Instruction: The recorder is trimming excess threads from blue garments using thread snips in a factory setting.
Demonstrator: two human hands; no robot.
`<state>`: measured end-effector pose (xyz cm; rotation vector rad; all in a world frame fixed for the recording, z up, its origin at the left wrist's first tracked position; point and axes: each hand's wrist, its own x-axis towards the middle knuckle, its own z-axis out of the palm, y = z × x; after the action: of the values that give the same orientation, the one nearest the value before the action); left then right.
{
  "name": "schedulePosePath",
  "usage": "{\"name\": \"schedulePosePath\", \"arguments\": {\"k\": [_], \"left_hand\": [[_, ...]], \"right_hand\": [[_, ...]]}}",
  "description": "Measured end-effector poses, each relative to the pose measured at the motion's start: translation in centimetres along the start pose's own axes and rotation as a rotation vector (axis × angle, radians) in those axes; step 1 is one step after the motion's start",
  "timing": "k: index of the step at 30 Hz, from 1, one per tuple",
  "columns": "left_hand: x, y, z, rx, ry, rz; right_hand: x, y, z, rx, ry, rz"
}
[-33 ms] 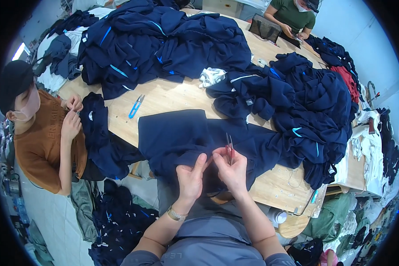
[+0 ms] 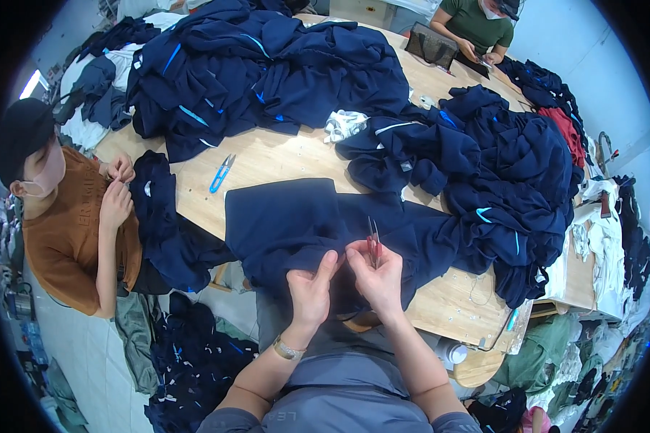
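A navy garment lies spread over the near edge of the table in front of me. My left hand is closed on its near part, thumb pointing up and the fabric under the fingers. Just to the right, my right hand holds red-handled thread snips, blades pointing away from me. Its thumb and forefinger are pinched together close to the left thumb. Whether a thread or a bit of cloth sits in that pinch is too small to tell.
Navy garment heaps cover the table's far side, with another pile at right. Blue thread snips lie on the wooden tabletop. One co-worker sits at left, another at far right. Dark cloth lies on the floor.
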<state>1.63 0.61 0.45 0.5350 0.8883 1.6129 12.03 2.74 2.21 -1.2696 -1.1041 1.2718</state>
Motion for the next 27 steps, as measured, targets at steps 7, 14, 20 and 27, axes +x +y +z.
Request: {"name": "schedulePosePath", "arguments": {"k": [7,14,20,27], "left_hand": [[-0.5,-0.1,0.7,0.399,0.046,0.296],[-0.2,0.2,0.7,-0.108,0.006,-0.042],[0.5,1.1,0.1,-0.244,-0.012,-0.195],[0.6,1.0,-0.3,-0.205,-0.050,-0.184]], "right_hand": [[-0.1,-0.7,0.2,-0.188,0.057,-0.107],[-0.4,0.0,0.1,0.116,0.028,-0.010],[-0.4,0.4,-1.3,0.008,-0.021,-0.133],[0.4,0.6,-2.3,-0.721,0.037,-0.596]]}}
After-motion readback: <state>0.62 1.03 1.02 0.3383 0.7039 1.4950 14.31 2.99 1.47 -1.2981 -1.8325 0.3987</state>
